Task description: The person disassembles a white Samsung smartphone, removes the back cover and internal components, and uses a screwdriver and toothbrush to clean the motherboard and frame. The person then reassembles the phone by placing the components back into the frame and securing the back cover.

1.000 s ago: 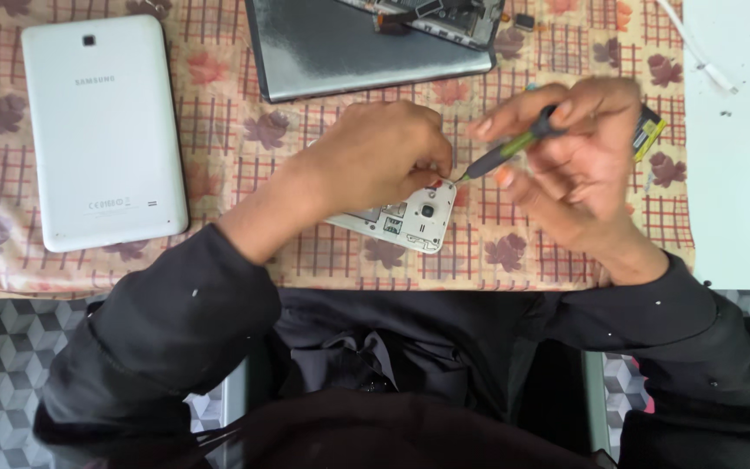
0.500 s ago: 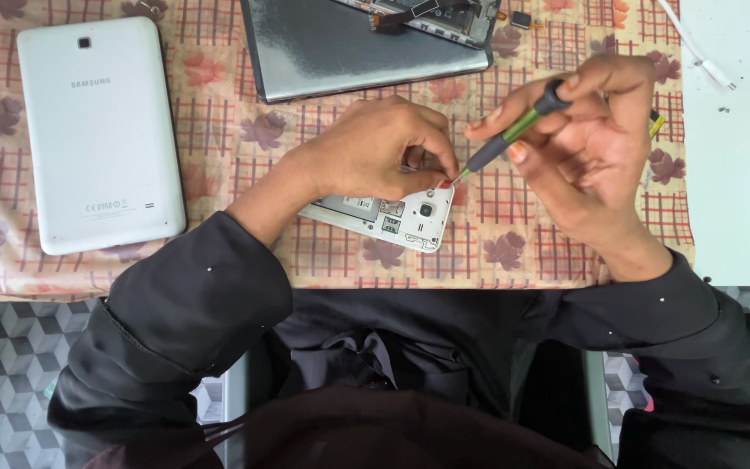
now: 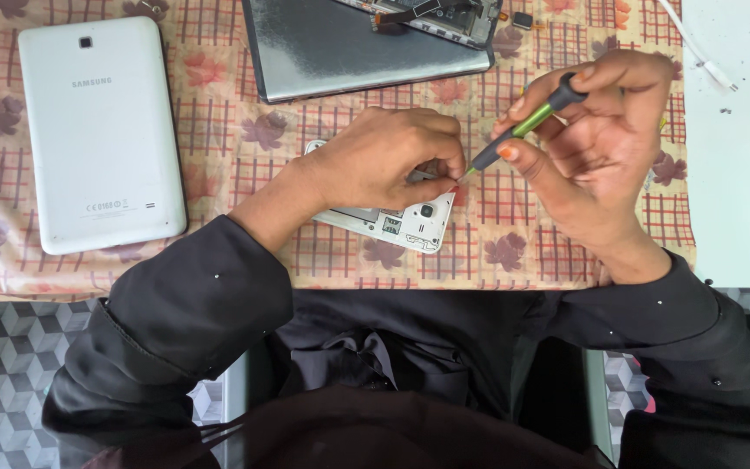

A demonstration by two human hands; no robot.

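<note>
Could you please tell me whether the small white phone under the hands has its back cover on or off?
Off: the white phone shows exposed inner frame, camera and slots beneath the left hand.

A table fills the upper part of the view, covered by a tablecloth (image 3: 219, 130) in beige with red checks and purple flowers. At 3 o'clock a plain white surface (image 3: 740, 174) lies beside the cloth. At 7 o'clock and 4 o'clock the floor (image 3: 10, 356) shows grey cube-pattern tiles. The light is soft and even.
</note>
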